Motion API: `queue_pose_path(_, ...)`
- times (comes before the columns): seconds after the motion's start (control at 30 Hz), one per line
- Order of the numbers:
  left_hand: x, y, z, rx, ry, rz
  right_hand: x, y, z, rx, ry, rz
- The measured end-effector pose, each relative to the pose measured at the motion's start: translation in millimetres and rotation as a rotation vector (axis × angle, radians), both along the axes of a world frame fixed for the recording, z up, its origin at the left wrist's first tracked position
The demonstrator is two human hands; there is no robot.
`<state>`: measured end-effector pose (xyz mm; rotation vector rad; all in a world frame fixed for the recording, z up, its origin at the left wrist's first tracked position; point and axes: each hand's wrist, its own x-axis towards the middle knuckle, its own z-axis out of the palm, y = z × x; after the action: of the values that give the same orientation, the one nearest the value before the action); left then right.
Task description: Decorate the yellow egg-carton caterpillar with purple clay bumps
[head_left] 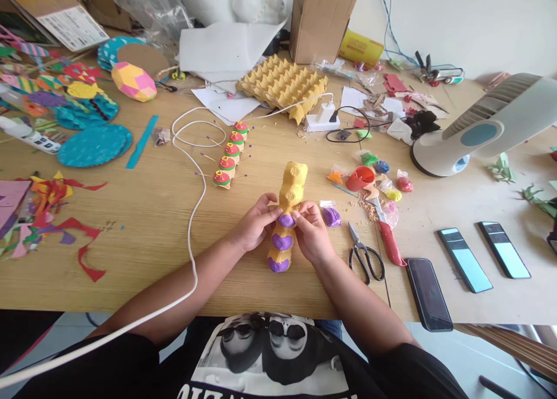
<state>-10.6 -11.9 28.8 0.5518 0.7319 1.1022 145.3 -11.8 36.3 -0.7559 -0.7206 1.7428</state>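
Observation:
A yellow strip of egg carton (293, 181) lies lengthwise in front of me, bumps facing up. Purple clay patches (282, 242) cover its three nearest bumps, while the farther ones are bare. My left hand (260, 222) grips the strip's left side, thumb by the third purple patch. From the right, my right hand (314, 231) holds it too, with thumb and fingers closed at that same patch. Just beyond the right hand sits a lump of purple clay (331, 216) in a wrapper. Black-handled scissors (364, 254) lie to the right of that hand.
A finished-looking caterpillar (231, 155) with pins stands ahead left, near a white cable (191, 236) crossing the table. A red-handled knife (391, 242), an orange cup (361, 178) and clay packets lie right. Farther right are phones (465, 260) and a fan (474, 126); an egg tray (282, 86) is behind.

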Motion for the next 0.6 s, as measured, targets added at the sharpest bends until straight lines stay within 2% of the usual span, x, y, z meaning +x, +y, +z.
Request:
queue_pose_path(0.27,-2.0,1.3,3.4,0.015,-0.012,0.010,1.3,-3.5,-1.2,-0.074,0.095,0.089)
queue_pose_path(0.6,0.0,0.7,4.0,-0.012,0.011,0.013,1.8,-4.6,4.2,-0.095,0.098,0.081)
